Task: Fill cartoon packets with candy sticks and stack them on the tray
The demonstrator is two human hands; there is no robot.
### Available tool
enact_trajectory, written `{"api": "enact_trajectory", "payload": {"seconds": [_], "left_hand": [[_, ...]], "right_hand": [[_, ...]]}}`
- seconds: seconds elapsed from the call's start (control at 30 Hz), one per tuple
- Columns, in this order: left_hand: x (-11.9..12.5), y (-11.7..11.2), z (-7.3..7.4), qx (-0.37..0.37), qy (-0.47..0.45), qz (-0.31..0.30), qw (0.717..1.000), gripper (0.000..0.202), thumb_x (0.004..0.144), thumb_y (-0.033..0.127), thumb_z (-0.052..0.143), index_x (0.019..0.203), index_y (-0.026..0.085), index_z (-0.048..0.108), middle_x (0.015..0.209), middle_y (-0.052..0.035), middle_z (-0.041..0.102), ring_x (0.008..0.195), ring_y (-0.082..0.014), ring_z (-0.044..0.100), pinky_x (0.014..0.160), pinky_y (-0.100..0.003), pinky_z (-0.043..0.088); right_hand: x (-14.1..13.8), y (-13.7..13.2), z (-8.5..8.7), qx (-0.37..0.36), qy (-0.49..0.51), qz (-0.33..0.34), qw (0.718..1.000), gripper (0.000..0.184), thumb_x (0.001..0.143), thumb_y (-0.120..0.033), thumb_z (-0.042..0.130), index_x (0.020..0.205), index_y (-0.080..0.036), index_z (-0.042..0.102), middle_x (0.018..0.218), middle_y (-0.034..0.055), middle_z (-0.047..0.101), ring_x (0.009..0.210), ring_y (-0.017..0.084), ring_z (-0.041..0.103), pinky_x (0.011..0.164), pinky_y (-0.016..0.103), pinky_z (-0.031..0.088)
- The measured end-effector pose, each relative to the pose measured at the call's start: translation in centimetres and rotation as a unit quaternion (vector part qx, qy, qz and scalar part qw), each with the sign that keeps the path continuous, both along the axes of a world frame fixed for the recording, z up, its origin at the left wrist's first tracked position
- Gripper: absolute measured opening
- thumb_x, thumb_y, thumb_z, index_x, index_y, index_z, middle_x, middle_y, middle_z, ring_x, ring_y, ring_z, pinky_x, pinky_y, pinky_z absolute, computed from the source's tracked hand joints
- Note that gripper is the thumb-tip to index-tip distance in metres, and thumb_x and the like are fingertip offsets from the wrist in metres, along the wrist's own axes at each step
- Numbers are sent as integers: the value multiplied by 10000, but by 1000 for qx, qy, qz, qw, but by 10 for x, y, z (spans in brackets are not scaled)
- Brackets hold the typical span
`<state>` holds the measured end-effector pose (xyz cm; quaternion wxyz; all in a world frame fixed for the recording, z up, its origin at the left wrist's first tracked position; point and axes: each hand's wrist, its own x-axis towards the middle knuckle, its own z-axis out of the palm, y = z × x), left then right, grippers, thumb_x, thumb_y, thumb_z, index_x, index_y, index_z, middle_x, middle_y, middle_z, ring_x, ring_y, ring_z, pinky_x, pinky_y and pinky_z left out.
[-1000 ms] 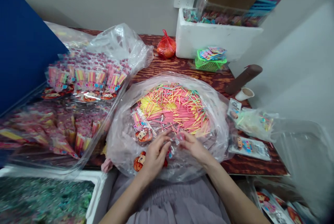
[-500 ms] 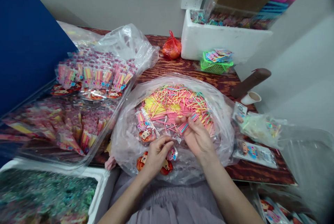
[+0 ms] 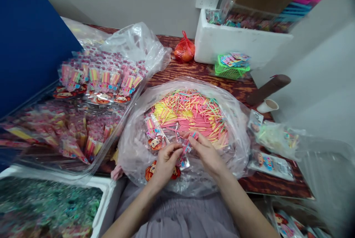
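Note:
My left hand (image 3: pixel 165 162) pinches a small clear packet (image 3: pixel 182 161) with a cartoon figure printed on it, just over the near rim of a big clear plastic bag (image 3: pixel 238 138). My right hand (image 3: pixel 206 152) grips a small bunch of coloured sticks (image 3: pixel 191 140) whose ends touch the packet's mouth. The bag holds a heap of pink, yellow and green sticks (image 3: pixel 191 114). One filled packet (image 3: pixel 154 134) lies at the heap's left edge.
A clear tray of filled packets (image 3: pixel 91 94) sits to the left. At the back stand a white foam box (image 3: pixel 238 40), a green basket (image 3: pixel 231 68) and a red bag (image 3: pixel 184 50). Loose packets (image 3: pixel 270 162), a cup (image 3: pixel 267 105) and a brown tube (image 3: pixel 269 88) lie to the right.
My right hand reached into the stick heap, picked up a bunch of sticks, and has now come back to the packet in my left hand.

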<state>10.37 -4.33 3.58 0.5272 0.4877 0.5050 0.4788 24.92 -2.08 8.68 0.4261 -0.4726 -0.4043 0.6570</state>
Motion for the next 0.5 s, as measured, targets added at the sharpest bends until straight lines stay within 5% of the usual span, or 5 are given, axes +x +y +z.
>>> {"api": "enact_trajectory", "payload": {"seconds": [0.1, 0.27, 0.5], "left_hand": [[-3, 1, -2, 9, 0, 22, 1000, 126, 821, 264, 630, 863, 197, 729, 865, -21, 710, 835, -166, 628, 780, -249, 474], [-9, 5, 11, 1, -41, 30, 999, 149, 819, 287, 645, 904, 195, 726, 896, -28, 721, 849, -173, 646, 789, -262, 495], [-17, 9, 29, -45, -109, -8, 993, 194, 787, 300, 694, 945, 188, 708, 891, -26, 729, 810, -159, 650, 744, -248, 508]], "right_hand": [[0, -6, 8, 81, -80, -17, 993, 313, 919, -391, 561, 1212, -282, 565, 1224, 40, 624, 1078, 194, 591, 964, 359, 433], [-11, -12, 16, 227, -201, -8, 953, 193, 954, -306, 507, 1008, -264, 688, 1195, 55, 616, 1149, 215, 539, 997, 368, 387], [-17, -21, 15, 226, -164, -56, 959, 230, 947, -269, 520, 1150, -299, 624, 1156, 46, 638, 1088, 214, 568, 945, 364, 427]]}}
